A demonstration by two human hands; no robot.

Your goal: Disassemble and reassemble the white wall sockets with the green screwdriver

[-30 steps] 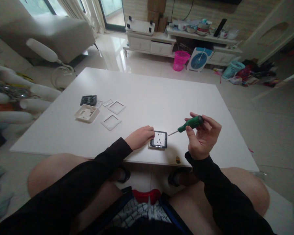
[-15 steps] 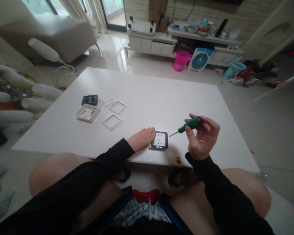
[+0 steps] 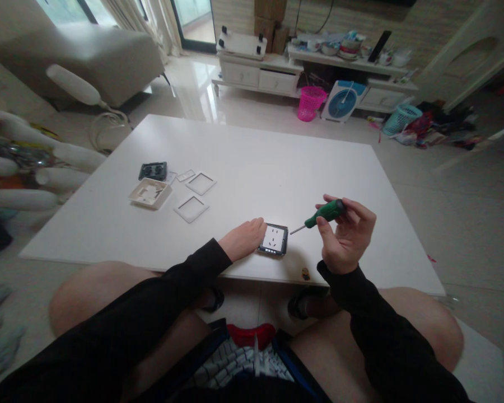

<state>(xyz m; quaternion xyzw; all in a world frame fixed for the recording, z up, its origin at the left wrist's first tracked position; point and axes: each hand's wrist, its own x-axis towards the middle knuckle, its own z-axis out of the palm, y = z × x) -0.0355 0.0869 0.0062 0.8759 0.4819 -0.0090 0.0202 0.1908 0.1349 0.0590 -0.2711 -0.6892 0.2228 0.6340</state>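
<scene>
A wall socket [image 3: 274, 238] with a white face and dark rim lies near the front edge of the white table [image 3: 319, 162]. My left hand [image 3: 246, 238] grips its left side, fingers closed over the edge. In my right hand [image 3: 348, 238] is a green-handled screwdriver [image 3: 328, 212], held between thumb and fingers. Its metal tip points at the socket's right edge, slightly apart from it as far as I can see. A small yellow figure sticker [image 3: 305, 274] sits at the table edge below the screwdriver.
On the table's left are a white box [image 3: 150, 193], a dark socket back [image 3: 153, 170] and two white frames [image 3: 192, 209]. Past the table stand a pink basket [image 3: 311, 103] and a blue fan [image 3: 343, 102]. White rounded posts [image 3: 73, 85] rise at the left.
The socket has tilted a little under my left hand. My right hand and the screwdriver have barely moved.
</scene>
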